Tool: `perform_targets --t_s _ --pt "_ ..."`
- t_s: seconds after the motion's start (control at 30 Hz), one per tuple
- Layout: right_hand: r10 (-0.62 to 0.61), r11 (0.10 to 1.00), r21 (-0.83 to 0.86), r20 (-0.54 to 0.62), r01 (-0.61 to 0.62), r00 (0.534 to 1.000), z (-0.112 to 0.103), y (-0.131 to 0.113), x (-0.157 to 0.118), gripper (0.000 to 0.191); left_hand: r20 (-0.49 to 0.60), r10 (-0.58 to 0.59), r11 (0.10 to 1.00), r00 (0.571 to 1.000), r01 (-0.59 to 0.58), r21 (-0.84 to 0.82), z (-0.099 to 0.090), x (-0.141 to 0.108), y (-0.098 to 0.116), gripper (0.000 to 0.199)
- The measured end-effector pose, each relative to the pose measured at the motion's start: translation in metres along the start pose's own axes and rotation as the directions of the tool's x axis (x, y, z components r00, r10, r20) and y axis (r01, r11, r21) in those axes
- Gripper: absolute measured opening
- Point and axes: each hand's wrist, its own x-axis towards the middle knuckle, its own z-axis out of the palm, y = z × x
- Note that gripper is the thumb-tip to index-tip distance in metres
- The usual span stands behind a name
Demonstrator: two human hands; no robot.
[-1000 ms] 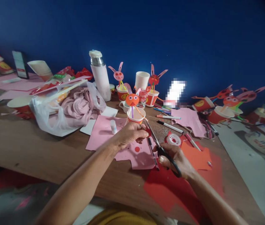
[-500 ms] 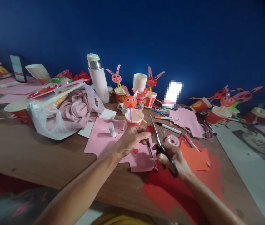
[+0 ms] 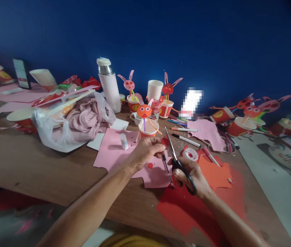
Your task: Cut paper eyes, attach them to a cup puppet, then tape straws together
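My left hand [image 3: 149, 151] pinches a small piece of red paper [image 3: 164, 141] between thumb and fingers. In my right hand [image 3: 190, 173] are black-handled scissors [image 3: 184, 174], their blades pointing away from me and parted slightly beside the red piece. A pen [image 3: 167, 171] slants below my left fingertips; whether the hand touches it I cannot tell. Under both hands lies a cut pink sheet [image 3: 109, 151], bearing a small red paper disc [image 3: 150, 165] and a glue stick [image 3: 124, 141]. Just beyond stands a paper cup [image 3: 148, 128] with an orange paper face [image 3: 144, 111] on it.
Red paper [image 3: 178, 209] and orange paper [image 3: 216, 173] lie at the right, near a tape roll [image 3: 190, 154] and several markers [image 3: 186, 140]. A plastic bag [image 3: 63, 137] and a white bottle [image 3: 108, 87] stand left. More decorated cups [image 3: 240, 127] are at the right edge.
The view has shifted a little, so the table things appear slightly further right. Both hands keep nearly the same pose, with the scissors beside the red piece.
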Motion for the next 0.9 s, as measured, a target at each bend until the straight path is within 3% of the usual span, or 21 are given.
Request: perform_targets --t_s 0.9 --pt "-0.035 0.999 0.025 0.012 0.035 0.999 0.0036 0.0027 -0.0010 0.042 -0.006 0.008 0.999 1.000 -0.008 -0.031 0.0013 0.0027 -0.0071 0.013"
